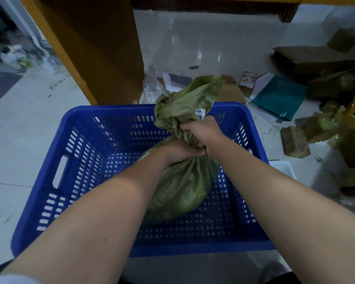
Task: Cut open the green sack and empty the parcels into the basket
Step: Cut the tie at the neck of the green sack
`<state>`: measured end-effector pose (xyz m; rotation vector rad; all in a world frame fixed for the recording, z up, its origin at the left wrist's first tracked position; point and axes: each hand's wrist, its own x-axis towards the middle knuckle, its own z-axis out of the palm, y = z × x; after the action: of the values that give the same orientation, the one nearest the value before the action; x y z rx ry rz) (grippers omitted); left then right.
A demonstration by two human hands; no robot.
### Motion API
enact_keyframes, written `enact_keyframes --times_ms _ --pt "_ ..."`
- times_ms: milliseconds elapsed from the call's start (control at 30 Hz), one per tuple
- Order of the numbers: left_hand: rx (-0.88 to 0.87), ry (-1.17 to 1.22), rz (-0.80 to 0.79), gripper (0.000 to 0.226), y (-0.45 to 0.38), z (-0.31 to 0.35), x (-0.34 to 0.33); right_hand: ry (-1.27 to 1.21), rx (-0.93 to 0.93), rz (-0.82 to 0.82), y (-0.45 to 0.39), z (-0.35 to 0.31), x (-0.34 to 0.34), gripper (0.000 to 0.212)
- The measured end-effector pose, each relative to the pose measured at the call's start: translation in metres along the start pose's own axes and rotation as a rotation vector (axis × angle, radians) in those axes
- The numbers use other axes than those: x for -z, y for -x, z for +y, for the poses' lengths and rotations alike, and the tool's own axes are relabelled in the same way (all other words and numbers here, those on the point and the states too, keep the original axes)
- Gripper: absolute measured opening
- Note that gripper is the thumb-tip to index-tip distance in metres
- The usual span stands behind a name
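A green woven sack stands inside the blue plastic basket, its bulging body resting on the basket floor. The bunched neck rises above the far rim, with a white label on it. My right hand is clenched around the neck just under the label. My left hand grips the sack right below, touching the right hand. The sack is closed; no parcels show. I see no cutting tool; something dark peeks out under my right hand, unclear what.
A tall brown cardboard panel with a yellow edge stands just behind the basket. Torn cardboard boxes, a teal bag and packing scraps litter the floor to the right. Pale tiled floor lies to the left.
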<state>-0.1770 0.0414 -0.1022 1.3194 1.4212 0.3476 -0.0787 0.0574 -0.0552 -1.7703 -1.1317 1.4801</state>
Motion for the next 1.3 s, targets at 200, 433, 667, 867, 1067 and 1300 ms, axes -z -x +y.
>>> enact_keyframes --times_ms 200,433,667,867,1067,1300 --pt "0.113 0.647 0.266 0.022 0.013 -0.006 0.012 0.000 0.037 -0.124 0.013 -0.011 -0.003 0.039" --pt "0.086 1.021 0.309 0.040 0.039 0.020 0.060 0.253 0.331 0.066 0.031 -0.002 -0.019 0.088" --pt "0.021 1.258 0.249 0.045 0.067 0.039 0.075 0.433 0.433 0.193 0.041 -0.024 0.018 0.088" --pt "0.026 1.315 0.302 0.042 0.068 0.026 0.064 0.715 0.545 0.214 0.041 -0.011 0.016 0.005" --pt "0.217 0.883 0.455 0.034 0.063 0.012 0.094 0.448 0.511 0.196 0.038 -0.009 0.006 0.035" --pt "-0.261 -0.298 1.077 0.032 0.080 0.013 0.099 0.379 0.479 0.118 0.046 -0.036 -0.020 0.035"
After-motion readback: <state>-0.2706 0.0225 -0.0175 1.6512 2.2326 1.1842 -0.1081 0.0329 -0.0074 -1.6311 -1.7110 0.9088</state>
